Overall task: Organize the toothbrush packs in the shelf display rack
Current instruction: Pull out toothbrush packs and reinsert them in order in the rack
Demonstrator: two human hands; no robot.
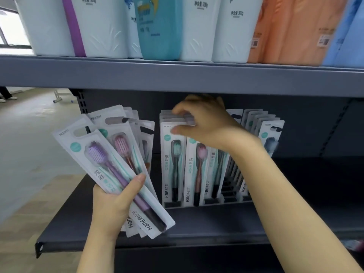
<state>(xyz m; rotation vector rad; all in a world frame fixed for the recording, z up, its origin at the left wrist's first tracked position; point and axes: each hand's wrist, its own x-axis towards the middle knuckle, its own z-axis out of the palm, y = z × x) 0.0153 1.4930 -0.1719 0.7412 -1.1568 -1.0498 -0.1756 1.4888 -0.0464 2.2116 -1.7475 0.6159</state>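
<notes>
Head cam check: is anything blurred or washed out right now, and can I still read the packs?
Head view: right hand is motion-blurred at the fingers over the hanging packs; the fanned packs gripped by the left hand are sharp, print readable; the window at far left is blown out; shelf edge bows from wide-angle distortion.

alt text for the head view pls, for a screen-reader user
The left hand grips a fanned bunch of toothbrush packs, purple one in front, while the right hand pinches the top of packs hanging in the display rack. Above, a grey shelf holds white, teal and orange packages.
</notes>
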